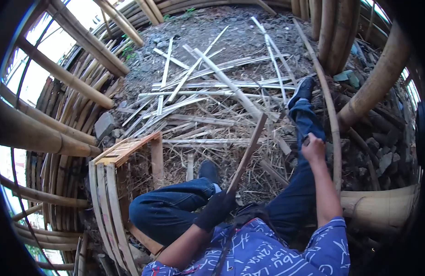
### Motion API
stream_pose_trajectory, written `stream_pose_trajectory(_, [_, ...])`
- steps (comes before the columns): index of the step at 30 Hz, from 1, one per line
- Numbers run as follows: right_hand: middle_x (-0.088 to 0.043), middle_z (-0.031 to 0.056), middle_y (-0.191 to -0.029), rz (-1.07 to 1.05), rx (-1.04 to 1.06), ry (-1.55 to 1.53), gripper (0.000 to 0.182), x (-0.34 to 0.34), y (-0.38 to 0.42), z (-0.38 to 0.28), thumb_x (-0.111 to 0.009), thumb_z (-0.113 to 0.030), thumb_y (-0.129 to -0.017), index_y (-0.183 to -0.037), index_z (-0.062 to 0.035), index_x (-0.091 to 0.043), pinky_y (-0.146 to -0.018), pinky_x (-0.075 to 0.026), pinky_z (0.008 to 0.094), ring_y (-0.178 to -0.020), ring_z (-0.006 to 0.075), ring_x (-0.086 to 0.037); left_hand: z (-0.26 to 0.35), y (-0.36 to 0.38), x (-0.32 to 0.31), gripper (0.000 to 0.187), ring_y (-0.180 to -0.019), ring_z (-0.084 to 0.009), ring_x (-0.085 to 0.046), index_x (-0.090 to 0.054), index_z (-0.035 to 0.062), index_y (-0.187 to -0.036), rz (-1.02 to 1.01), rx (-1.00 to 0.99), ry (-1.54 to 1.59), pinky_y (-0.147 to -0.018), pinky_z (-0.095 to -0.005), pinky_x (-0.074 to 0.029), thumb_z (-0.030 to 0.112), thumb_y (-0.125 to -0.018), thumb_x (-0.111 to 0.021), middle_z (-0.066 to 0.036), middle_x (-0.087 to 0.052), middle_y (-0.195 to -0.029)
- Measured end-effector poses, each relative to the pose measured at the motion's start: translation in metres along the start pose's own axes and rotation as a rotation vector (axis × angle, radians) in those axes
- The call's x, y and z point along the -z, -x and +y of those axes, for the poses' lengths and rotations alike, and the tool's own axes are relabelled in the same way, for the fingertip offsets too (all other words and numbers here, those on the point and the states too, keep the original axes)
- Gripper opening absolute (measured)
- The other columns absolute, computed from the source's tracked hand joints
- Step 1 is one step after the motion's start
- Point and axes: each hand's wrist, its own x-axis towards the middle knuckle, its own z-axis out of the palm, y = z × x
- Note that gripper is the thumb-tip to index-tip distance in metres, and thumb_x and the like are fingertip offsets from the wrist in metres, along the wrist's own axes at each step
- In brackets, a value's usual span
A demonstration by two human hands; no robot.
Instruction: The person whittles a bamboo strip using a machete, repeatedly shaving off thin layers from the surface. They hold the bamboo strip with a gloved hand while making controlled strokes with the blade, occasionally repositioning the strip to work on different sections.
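Observation:
My left hand (pixel 218 209), in a dark glove, is closed around the lower end of a long flat wooden strip (pixel 247 158). The strip slants up and to the right, with a notch or splinter on its edge. Bare, my right hand (pixel 312 148) rests over my outstretched right leg (pixel 304 120), its fingers closed round a small dark object (pixel 306 140) that I cannot make out. Split bamboo strips (pixel 221 85) lie crossed on the ground past my feet.
A wooden crate (pixel 106 184) stands at the left, near my bent knee. Bamboo poles (pixel 74 83) line both sides. One long pole (pixel 329 106) lies beside my right leg, with rubble (pixel 387 158) beyond it. A grey block (pixel 105 125) sits behind the crate.

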Motion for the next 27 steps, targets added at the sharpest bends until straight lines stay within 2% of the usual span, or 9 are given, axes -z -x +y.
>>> stream_pose_trajectory(4, [-0.065, 0.0185, -0.071, 0.042, -0.017, -0.317, 0.011, -0.003, 0.039, -0.024, -0.065, -0.012, -0.07, -0.071, -0.0044, -0.057, -0.062, -0.05, 0.0489, -0.073, 0.0408, -0.063, -0.015, -0.01, -0.005, 0.019, -0.064, -0.0303, -0.061, -0.052, 0.0013, -0.097, -0.041, -0.035, -0.008, -0.053, -0.0393, -0.046, 0.016, -0.086, -0.059, -0.013, -0.058, -0.076])
stream_pose_trajectory(6, [-0.061, 0.0128, -0.061, -0.008, -0.068, -0.521, 0.017, -0.005, 0.063, -0.044, -0.067, -0.015, -0.071, -0.068, -0.004, -0.056, -0.054, -0.047, 0.0428, -0.059, 0.0332, -0.062, -0.002, -0.024, 0.007, 0.03, -0.061, -0.0198, -0.059, -0.054, 0.0021, -0.09, -0.217, 0.837, 0.971, -0.053, -0.0335, -0.046, 0.032, -0.092, -0.054, -0.005, -0.055, -0.071])
stream_pose_trajectory(7, [-0.058, 0.0092, -0.057, -0.042, -0.084, -0.632, 0.02, 0.002, 0.074, -0.062, -0.069, -0.017, -0.072, -0.068, -0.0039, -0.055, -0.052, -0.044, 0.0391, -0.053, 0.0269, -0.058, -0.003, -0.024, 0.001, 0.039, -0.055, -0.0083, -0.051, -0.06, 0.0062, -0.092, -0.16, 0.811, 0.963, -0.047, -0.0242, -0.04, 0.042, -0.098, -0.045, 0.001, -0.054, -0.065])
stream_pose_trajectory(10, [-0.05, 0.0006, -0.053, -0.16, -0.096, -0.893, 0.03, 0.022, 0.098, -0.099, -0.076, -0.024, -0.07, -0.068, -0.0048, -0.053, -0.049, -0.04, 0.0314, -0.048, 0.0128, -0.046, 0.012, -0.034, 0.006, 0.038, -0.053, -0.0078, -0.049, -0.061, 0.0052, -0.098, -0.102, 0.829, 0.933, -0.048, -0.0229, -0.04, 0.041, -0.098, -0.047, 0.002, -0.052, -0.064])
stream_pose_trajectory(11, [-0.055, 0.0045, -0.055, -0.189, -0.055, -0.882, 0.027, 0.013, 0.102, -0.101, -0.076, -0.022, -0.07, -0.07, -0.0053, -0.055, -0.051, -0.044, 0.0343, -0.05, 0.0187, -0.055, 0.007, -0.033, 0.002, 0.039, -0.053, -0.0068, -0.048, -0.061, 0.0048, -0.102, -0.129, 0.833, 0.989, -0.047, -0.0223, -0.039, 0.041, -0.097, -0.048, 0.004, -0.05, -0.063])
stream_pose_trajectory(15, [-0.062, 0.0129, -0.064, -0.203, 0.185, -0.608, 0.021, 0.017, 0.088, -0.096, -0.072, -0.018, -0.072, -0.079, -0.0053, -0.056, -0.06, -0.052, 0.0425, -0.067, 0.0338, -0.065, 0.001, -0.039, -0.012, 0.038, -0.053, -0.0064, -0.047, -0.06, 0.0045, -0.102, -0.212, 0.751, 0.949, -0.047, -0.0223, -0.038, 0.04, -0.097, -0.047, 0.004, -0.049, -0.065])
stream_pose_trajectory(21, [-0.063, 0.0128, -0.065, -0.149, 0.481, -0.207, 0.018, 0.028, 0.06, -0.085, -0.067, -0.017, -0.073, -0.078, -0.0062, -0.054, -0.058, -0.053, 0.0411, -0.065, 0.0311, -0.066, 0.01, -0.054, -0.017, 0.035, -0.059, -0.0067, -0.048, -0.059, 0.0067, -0.098, -0.23, 0.593, 0.807, -0.049, -0.0255, -0.04, 0.039, -0.097, -0.046, 0.003, -0.049, -0.07])
stream_pose_trajectory(23, [-0.063, 0.0138, -0.064, -0.102, 0.566, -0.021, 0.013, 0.015, 0.049, -0.071, -0.061, -0.017, -0.076, -0.079, -0.0071, -0.054, -0.054, -0.053, 0.0403, -0.061, 0.0295, -0.066, 0.011, -0.055, -0.026, 0.016, -0.062, -0.0295, -0.058, -0.054, 0.0047, -0.095, -0.139, 0.347, 0.395, -0.054, -0.0389, -0.045, 0.016, -0.095, -0.042, -0.013, -0.057, -0.073])
stream_pose_trajectory(27, [-0.06, 0.0109, -0.062, 0.028, 0.532, -0.028, 0.014, 0.007, 0.027, -0.052, -0.063, -0.016, -0.07, -0.075, -0.009, -0.051, -0.052, -0.05, 0.0432, -0.058, 0.0317, -0.063, -0.004, -0.048, -0.04, 0.011, -0.063, -0.0337, -0.057, -0.052, 0.0033, -0.095, 0.018, -0.077, 0.011, -0.053, -0.042, -0.045, 0.012, -0.089, -0.051, -0.017, -0.056, -0.075])
